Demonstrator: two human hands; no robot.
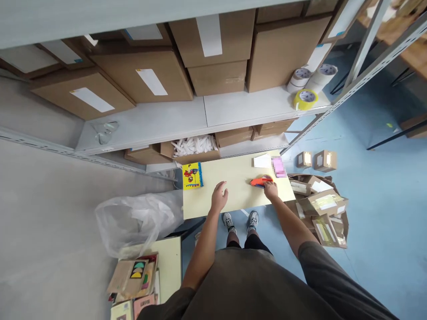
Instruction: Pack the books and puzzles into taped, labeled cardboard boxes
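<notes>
Over the middle of the pale yellow table (233,198) is my left hand (219,196), with its fingers apart and nothing in it. My right hand (270,190) grips an orange-red tool (258,182) that looks like a tape dispenser, lying at the table's right side; its far end is partly covered by my fingers. To the left of my left hand, a yellow picture book or flat pack (191,176) with a blue edge lies at the table's far left corner. White paper (262,160) and a pink, blurred-out item (278,166) sit at the far right.
Behind the table, a grey shelf (160,114) holds cardboard boxes (283,53) and tape rolls (305,99). Under it, a box holds white strips (195,146). Clear plastic (133,218) bulges at left, above a side table with books (133,280). Cartons (322,202) pile up at right.
</notes>
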